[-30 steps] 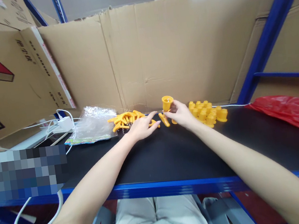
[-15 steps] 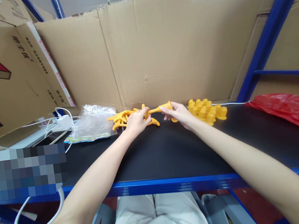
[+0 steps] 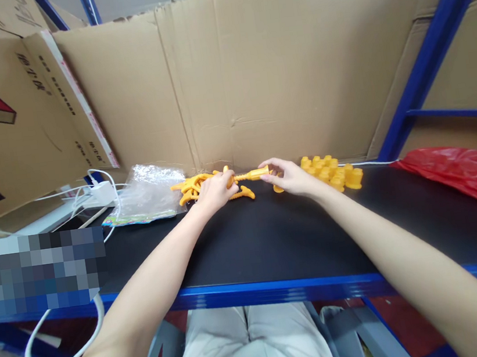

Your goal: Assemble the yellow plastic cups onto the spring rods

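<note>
1. The left hand (image 3: 217, 189) has its fingers curled together around a yellow handle (image 3: 228, 178), whose tip shows above the thumb side.
2. A long yellow piece (image 3: 256, 174) spans the gap between the two hands, roughly level, just above the desk (image 3: 282, 243). Its narrow, ridged part meets the left hand's grip; its wider end is at the right hand's fingertips.
3. The right hand (image 3: 290, 178) has its thumb and forefinger on either side of that wider end; whether they press on it, I cannot tell.
4. Just to the right of the left hand, on the desk, lies a curved yellow part (image 3: 247, 192), partly covered by that hand.
5. A small yellow part (image 3: 279, 190) sits under the right hand's fingers, mostly hidden.
6. Beside the left hand, on its outer side, is a heap of yellow handles (image 3: 188, 190), and past it a clear plastic bag (image 3: 147, 199).
7. Beside the right hand, on its outer side, stands a cluster of yellow cups (image 3: 351, 177); well beyond them lies a red plastic bag (image 3: 461, 172).
8. Behind both hands rises a cardboard panel (image 3: 278, 79).
9. A white charger (image 3: 102, 193) is farther out from the left hand, past the clear plastic bag.
</note>
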The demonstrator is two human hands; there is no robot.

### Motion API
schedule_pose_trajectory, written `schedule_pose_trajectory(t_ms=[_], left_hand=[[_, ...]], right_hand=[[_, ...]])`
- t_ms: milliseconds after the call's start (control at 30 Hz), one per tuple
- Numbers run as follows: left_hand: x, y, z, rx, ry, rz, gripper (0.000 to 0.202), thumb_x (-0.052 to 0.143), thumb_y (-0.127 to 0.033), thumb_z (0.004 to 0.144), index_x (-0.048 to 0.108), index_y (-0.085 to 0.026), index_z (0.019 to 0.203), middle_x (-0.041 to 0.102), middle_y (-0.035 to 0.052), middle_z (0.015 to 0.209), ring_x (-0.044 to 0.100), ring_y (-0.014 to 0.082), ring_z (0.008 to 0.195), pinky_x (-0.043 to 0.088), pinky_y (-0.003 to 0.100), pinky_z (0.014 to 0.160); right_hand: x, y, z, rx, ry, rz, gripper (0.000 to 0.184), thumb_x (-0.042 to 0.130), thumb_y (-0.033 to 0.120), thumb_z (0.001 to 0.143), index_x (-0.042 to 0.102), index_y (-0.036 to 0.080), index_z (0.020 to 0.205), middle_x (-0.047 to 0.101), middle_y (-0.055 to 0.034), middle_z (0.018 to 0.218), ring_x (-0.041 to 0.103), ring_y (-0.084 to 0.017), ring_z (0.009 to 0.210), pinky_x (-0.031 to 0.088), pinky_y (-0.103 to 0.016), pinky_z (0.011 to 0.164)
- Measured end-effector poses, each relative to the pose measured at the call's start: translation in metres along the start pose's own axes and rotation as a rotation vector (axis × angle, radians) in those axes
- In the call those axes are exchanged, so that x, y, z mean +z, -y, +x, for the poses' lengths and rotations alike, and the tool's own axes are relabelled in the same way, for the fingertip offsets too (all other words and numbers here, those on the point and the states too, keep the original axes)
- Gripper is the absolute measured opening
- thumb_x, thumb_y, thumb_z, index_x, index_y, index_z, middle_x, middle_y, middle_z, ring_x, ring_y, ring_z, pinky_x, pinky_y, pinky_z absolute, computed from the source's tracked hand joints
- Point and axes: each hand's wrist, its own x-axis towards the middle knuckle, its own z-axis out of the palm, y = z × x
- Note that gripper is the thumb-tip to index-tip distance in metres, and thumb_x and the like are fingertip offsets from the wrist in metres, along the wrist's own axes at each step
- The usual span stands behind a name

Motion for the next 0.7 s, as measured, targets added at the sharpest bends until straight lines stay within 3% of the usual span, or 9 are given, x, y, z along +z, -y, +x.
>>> schedule_pose_trajectory(t_ms=[167, 300, 500, 700], left_hand=[[-0.001, 0.002, -0.001, -0.008, 0.039, 0.020, 0.030, 0.052, -0.031, 0.077, 0.058, -0.021, 0.104, 0.066, 0.0047, 0.085, 0.061, 0.0209, 0.080, 0.044, 0.029, 0.069], [0.000, 0.003, -0.003, 0.049, 0.048, 0.013, 0.029, 0.051, -0.031, 0.078, 0.058, -0.020, 0.104, 0.066, 0.0047, 0.085, 0.062, 0.0198, 0.079, 0.044, 0.028, 0.069], [0.002, -0.002, -0.006, 0.157, 0.045, 0.016, 0.030, 0.051, -0.032, 0.078, 0.058, -0.020, 0.105, 0.066, 0.0069, 0.095, 0.062, 0.0213, 0.082, 0.044, 0.029, 0.071], [0.000, -0.009, -0.005, 0.121, 0.068, 0.047, 0.029, 0.050, -0.035, 0.080, 0.059, -0.019, 0.102, 0.066, 0.0053, 0.082, 0.063, 0.0209, 0.075, 0.044, 0.029, 0.068]], right_hand=[[-0.005, -0.006, -0.003, -0.250, 0.009, -0.419, 0.026, 0.054, 0.031, 0.081, 0.053, 0.019, 0.104, 0.060, -0.0086, 0.103, 0.054, -0.022, 0.094, 0.038, -0.035, 0.082], [0.004, -0.005, -0.004, -0.240, 0.008, -0.519, 0.029, 0.049, 0.039, 0.084, 0.054, 0.019, 0.105, 0.061, -0.0100, 0.103, 0.054, -0.024, 0.096, 0.035, -0.038, 0.083], [0.018, 0.003, -0.007, -0.194, 0.152, -0.575, 0.019, 0.042, 0.026, 0.088, 0.053, 0.017, 0.100, 0.063, -0.0078, 0.099, 0.056, -0.021, 0.090, 0.034, -0.033, 0.079], [0.013, 0.011, -0.007, -0.225, 0.078, -0.716, 0.014, 0.048, 0.022, 0.083, 0.050, 0.017, 0.096, 0.059, -0.0089, 0.095, 0.053, -0.021, 0.088, 0.032, -0.032, 0.075]])
